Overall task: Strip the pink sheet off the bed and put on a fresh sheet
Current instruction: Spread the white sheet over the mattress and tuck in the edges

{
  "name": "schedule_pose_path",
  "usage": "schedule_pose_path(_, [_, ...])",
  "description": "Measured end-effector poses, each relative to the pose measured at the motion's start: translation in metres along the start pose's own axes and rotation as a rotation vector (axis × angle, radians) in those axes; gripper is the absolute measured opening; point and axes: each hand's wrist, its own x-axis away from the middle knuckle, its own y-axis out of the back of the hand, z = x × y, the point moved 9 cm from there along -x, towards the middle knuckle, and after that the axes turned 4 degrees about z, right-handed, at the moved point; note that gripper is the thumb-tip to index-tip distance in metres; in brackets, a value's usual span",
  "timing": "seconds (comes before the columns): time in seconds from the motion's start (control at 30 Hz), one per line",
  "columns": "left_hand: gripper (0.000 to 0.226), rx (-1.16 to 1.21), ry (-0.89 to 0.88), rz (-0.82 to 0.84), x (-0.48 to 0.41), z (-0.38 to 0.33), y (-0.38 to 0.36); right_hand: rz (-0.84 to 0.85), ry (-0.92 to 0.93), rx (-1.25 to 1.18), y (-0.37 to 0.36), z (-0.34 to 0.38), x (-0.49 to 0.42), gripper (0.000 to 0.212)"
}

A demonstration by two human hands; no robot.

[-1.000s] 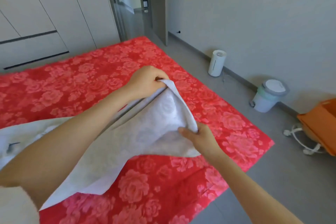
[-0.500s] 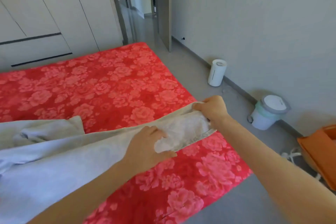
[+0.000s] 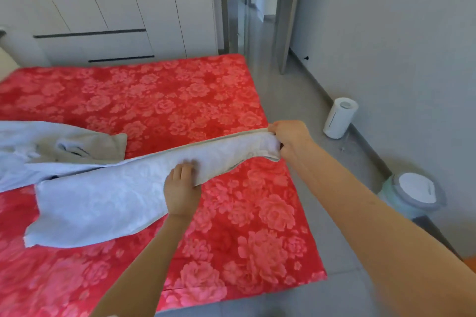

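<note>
A pale blue-white sheet (image 3: 103, 195) lies partly bunched across the bed, which is covered by a red cover with pink roses (image 3: 167, 100). My right hand (image 3: 289, 136) grips the sheet's corner at the bed's right edge and holds it stretched above the cover. My left hand (image 3: 181, 190) clutches the sheet's lower edge nearer to me. The rest of the sheet trails left in loose folds (image 3: 64, 147) and runs out of view.
White wardrobe doors (image 3: 116, 8) stand behind the bed. An open doorway (image 3: 244, 2) is at the far corner. On the grey floor along the right wall stand a white cylinder (image 3: 340, 117) and a pale green bin with a white lid (image 3: 412, 193).
My right hand has carried the sheet corner farther right, past the bed's edge, pulling the sheet straighter. My left hand has kept its hold on the lower edge. The view has turned left.
</note>
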Motion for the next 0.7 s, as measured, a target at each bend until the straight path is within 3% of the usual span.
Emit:
schedule_pose_path(0.1, [0.029, 0.023, 0.224, 0.012, 0.014, 0.035, -0.018, 0.009, 0.031, 0.01, 0.028, 0.014, -0.025, 0.014])
schedule_pose_path(0.2, [0.025, -0.06, 0.371, 0.077, 0.025, 0.074, -0.049, -0.018, 0.044, 0.058, 0.056, 0.016, -0.061, 0.054])
schedule_pose_path(0.23, [0.022, -0.08, 0.398, 0.094, 0.026, 0.083, -0.058, -0.012, 0.019, 0.077, 0.065, 0.009, -0.074, 0.056])
schedule_pose_path(0.33, [0.019, -0.082, 0.497, 0.17, 0.017, 0.093, -0.085, -0.016, -0.091, 0.075, 0.097, -0.033, -0.122, 0.025])
schedule_pose_path(0.47, [0.018, -0.019, 0.668, 0.213, 0.01, 0.076, -0.104, 0.009, -0.164, 0.209, 0.134, -0.074, -0.176, 0.014])
schedule_pose_path(0.57, [0.016, -0.034, 0.641, 0.206, 0.0, 0.043, -0.096, 0.015, -0.159, 0.413, 0.162, -0.09, -0.221, 0.013])
schedule_pose_path(0.7, [0.025, -0.036, 0.582, 0.344, -0.007, -0.018, -0.094, 0.058, -0.044, 0.662, 0.179, -0.078, -0.27, 0.014])
